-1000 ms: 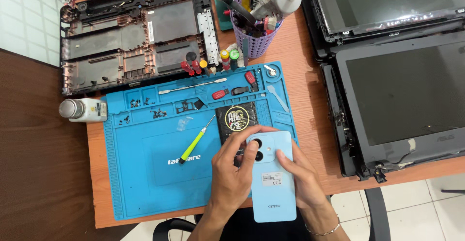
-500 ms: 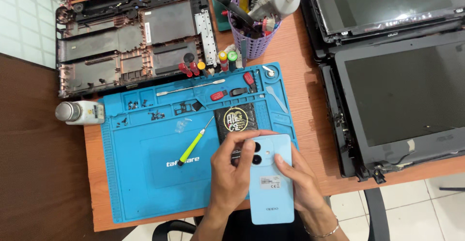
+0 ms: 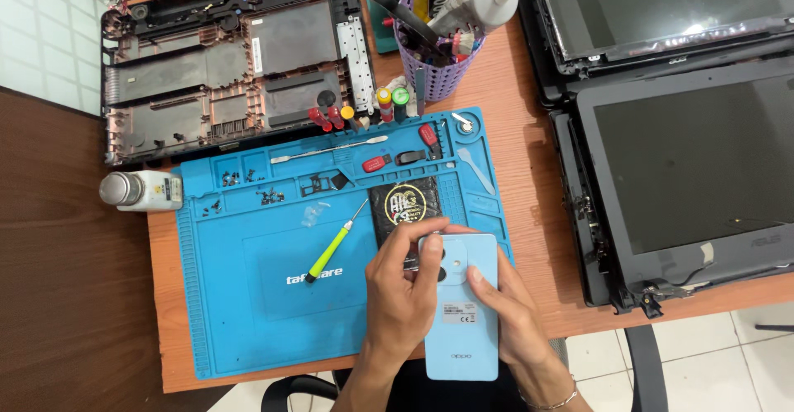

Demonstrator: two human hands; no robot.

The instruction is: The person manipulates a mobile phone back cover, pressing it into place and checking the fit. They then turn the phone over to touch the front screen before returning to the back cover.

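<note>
**Two hands hold a light blue phone**

A light blue smartphone (image 3: 461, 309) sits low in the middle of the frame, with its back side up. Its bottom end sticks out past the near edge of the table. The left hand (image 3: 401, 296) wraps around the left side of the phone, and its fingers (image 3: 433, 242) curl over the top corner, next to the round camera spots. The right hand (image 3: 513, 313) grips the right side, and its thumb (image 3: 480, 280) presses on the back of the phone. A thin bracelet (image 3: 552, 400) is on the right wrist.

Under the phone lies a blue repair mat (image 3: 248, 296) that fills the middle of the frame. A screwdriver with a green handle (image 3: 331, 246) lies on the mat, just left of the hands. A black packet with a gold round mark (image 3: 405, 201) peeks out above the phone. Tiny screws (image 3: 248, 184) sit in little trays near the top of the mat.

At the upper left is an open laptop bottom shell (image 3: 223, 56). A small white bottle with a metal cap (image 3: 142, 190) lies at the left. A purple cup of tools (image 3: 434, 64) stands at the top middle. Two laptop screens (image 3: 686, 155) lie at the right.
</note>
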